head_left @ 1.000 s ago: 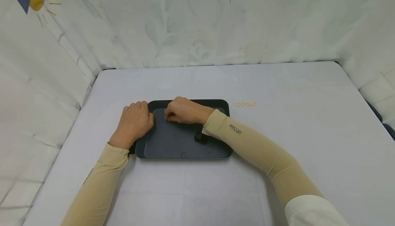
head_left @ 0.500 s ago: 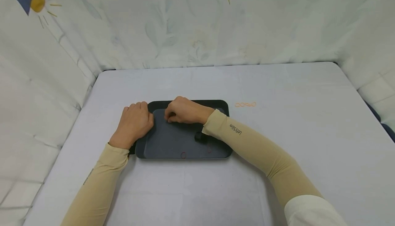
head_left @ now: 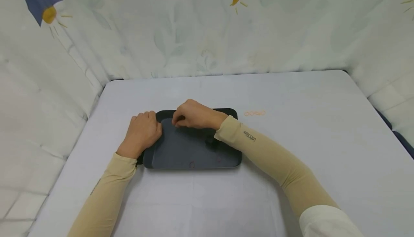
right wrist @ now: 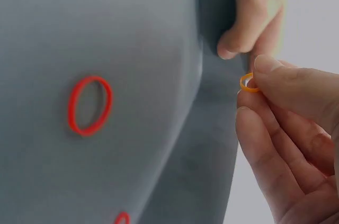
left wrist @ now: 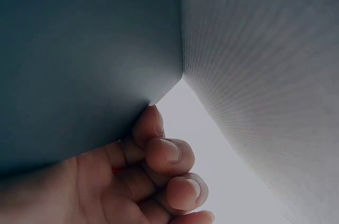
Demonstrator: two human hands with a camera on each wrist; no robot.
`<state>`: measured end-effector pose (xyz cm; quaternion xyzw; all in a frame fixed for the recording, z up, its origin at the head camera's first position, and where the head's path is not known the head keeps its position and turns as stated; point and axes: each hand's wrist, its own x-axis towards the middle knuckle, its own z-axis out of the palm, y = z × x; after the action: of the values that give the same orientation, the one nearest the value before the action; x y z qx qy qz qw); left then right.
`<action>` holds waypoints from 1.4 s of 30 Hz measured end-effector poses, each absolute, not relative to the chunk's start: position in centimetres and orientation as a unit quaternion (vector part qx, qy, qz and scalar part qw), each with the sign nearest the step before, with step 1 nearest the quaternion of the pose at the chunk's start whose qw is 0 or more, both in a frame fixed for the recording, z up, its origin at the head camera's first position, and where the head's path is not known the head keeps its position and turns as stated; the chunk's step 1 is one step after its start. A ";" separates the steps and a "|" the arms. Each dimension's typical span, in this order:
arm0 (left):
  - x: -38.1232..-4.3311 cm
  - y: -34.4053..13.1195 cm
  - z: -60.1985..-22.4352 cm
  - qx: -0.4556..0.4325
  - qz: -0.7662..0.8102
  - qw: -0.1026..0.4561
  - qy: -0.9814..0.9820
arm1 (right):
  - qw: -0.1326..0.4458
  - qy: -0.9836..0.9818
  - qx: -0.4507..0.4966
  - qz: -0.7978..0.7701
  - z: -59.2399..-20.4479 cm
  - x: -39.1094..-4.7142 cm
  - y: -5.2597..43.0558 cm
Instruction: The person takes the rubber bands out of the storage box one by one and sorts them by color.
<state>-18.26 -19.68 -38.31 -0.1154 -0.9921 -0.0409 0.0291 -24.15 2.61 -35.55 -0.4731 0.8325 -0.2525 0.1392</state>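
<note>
A dark grey tray [head_left: 181,154] lies on the table. My left hand [head_left: 142,132] grips its left edge, thumb at the rim; the left wrist view shows the curled fingers [left wrist: 175,152] beside the tray's dark surface [left wrist: 79,49]. Over the far left part of the tray, my right hand [head_left: 195,116] pinches an orange-yellow rubber band [right wrist: 244,87] between thumb and fingertips. In the right wrist view, one red rubber band [right wrist: 71,108] sits on the tray, with part of another red band [right wrist: 122,217] at the bottom edge.
Several orange rubber bands [head_left: 254,113] lie in a row on the white table [head_left: 307,122], right of the tray. A small black block [head_left: 211,140] shows below the right wrist. Patterned white cloth [head_left: 207,32] hangs behind the table.
The head view has tilted up slightly, so the table sits lower in it. Both hands keep nearly the same place at the tray, the right one making only a slight movement.
</note>
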 end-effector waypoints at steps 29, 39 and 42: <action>-19.1 -20.6 -38.4 -0.121 -0.055 0.046 -0.990 | 0.121 0.797 -0.439 -0.395 -33.9 -23.7 7.8; -19.1 -20.6 -38.3 -0.121 -0.054 0.041 -0.990 | 0.129 0.774 -0.400 -0.474 -34.4 -23.7 10.2; -19.1 -20.6 -38.3 -0.122 -0.055 0.041 -0.990 | 0.136 0.765 -0.383 -0.500 -34.5 -23.7 10.9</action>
<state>-19.10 -20.59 -38.34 -0.1216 -0.9902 -0.0546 0.0413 -23.69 10.85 -34.46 -0.3831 0.7648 -0.4999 0.1360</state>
